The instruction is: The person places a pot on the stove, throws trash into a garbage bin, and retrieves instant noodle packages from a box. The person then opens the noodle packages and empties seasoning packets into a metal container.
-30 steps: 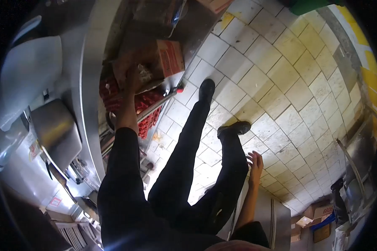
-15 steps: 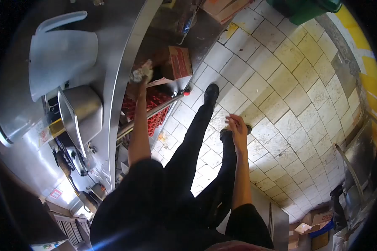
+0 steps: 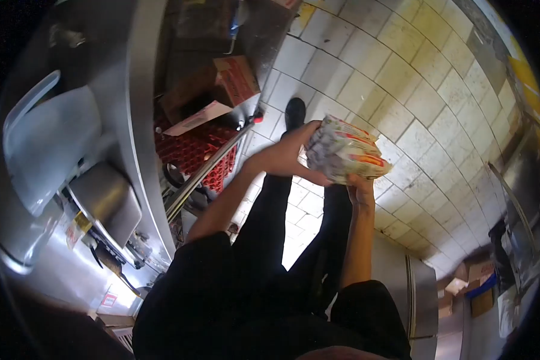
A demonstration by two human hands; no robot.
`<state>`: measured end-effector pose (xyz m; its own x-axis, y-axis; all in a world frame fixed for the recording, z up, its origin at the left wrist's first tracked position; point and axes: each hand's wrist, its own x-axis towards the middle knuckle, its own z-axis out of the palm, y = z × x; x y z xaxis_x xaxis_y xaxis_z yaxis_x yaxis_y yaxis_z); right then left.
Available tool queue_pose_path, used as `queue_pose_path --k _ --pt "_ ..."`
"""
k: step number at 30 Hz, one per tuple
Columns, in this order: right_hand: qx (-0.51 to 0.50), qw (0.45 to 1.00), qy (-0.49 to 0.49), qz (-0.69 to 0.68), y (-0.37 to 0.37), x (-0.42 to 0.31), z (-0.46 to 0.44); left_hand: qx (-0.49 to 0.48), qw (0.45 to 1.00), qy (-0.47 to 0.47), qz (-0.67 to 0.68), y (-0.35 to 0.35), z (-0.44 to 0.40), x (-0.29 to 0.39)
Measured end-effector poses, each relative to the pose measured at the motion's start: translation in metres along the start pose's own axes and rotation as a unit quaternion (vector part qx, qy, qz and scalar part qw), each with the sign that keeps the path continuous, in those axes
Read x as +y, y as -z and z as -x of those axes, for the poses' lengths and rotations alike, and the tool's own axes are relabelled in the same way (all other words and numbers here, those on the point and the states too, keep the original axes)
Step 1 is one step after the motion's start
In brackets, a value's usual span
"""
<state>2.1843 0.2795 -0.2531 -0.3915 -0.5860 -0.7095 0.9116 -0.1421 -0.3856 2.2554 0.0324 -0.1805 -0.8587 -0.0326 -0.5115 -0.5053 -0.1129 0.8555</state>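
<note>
A see-through plastic packet (image 3: 348, 151) with orange and yellow print is held up in front of my legs, over the floor. Its contents look whitish and lumpy; I cannot make out what they are. My left hand (image 3: 285, 157) grips its left end, thumb and fingers spread around it. At the lower right edge, my right hand (image 3: 361, 191) has closed on the same packet, its fingers partly hidden behind it. To the left, an opened cardboard box (image 3: 237, 81) stands on the shelf under the counter.
On the left, a steel counter (image 3: 141, 114) carries a translucent plastic container (image 3: 57, 144) and a metal pan (image 3: 111, 201). A red plastic crate (image 3: 219, 168) sits below, beside a metal rail (image 3: 207, 171). Pale tiles (image 3: 423, 135) cover the floor. More cardboard boxes (image 3: 480, 273) are at lower right.
My left hand has come out from beside the cardboard box with the packet and moved right. My right hand, free before, now holds the packet too. The view has shifted.
</note>
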Motion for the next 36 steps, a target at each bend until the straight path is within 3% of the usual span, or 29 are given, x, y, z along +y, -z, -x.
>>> queue_pose_path --k 1,3,4,5,6,8,12,22,27,36 --pt "-0.044 0.997 0.008 -0.056 0.022 0.011 0.000 -0.033 0.996 -0.062 0.053 0.032 -0.002 -0.015" --pt "-0.059 0.987 0.006 -0.148 0.054 0.017 -0.001 0.150 0.985 -0.045 -0.065 0.114 -0.002 -0.066" --pt "-0.041 0.986 0.011 -0.161 0.064 0.014 0.003 0.263 0.943 -0.009 -0.201 0.161 0.000 -0.101" --pt "-0.019 0.985 0.018 -0.168 0.074 0.011 0.009 0.343 0.866 0.037 -0.362 0.212 0.009 -0.141" --pt "0.002 0.985 0.022 -0.168 0.082 0.007 0.017 0.380 0.781 0.097 -0.486 0.255 0.026 -0.178" --pt "0.051 0.983 0.035 -0.171 0.097 0.001 0.034 0.377 0.673 0.225 -0.595 0.313 0.061 -0.238" --pt "0.151 0.972 0.042 -0.173 0.123 0.010 0.076 0.334 0.660 0.301 -0.601 0.347 0.102 -0.299" --pt "0.292 0.936 -0.010 -0.194 0.145 0.091 0.095 0.329 0.669 0.271 -0.609 0.341 0.123 -0.372" --pt "0.292 0.934 -0.032 -0.205 0.144 0.119 0.076 0.337 0.659 0.270 -0.616 0.337 0.127 -0.383" --pt "0.248 0.947 -0.040 -0.200 0.151 0.097 0.093 0.368 0.623 0.298 -0.623 0.327 0.139 -0.343"
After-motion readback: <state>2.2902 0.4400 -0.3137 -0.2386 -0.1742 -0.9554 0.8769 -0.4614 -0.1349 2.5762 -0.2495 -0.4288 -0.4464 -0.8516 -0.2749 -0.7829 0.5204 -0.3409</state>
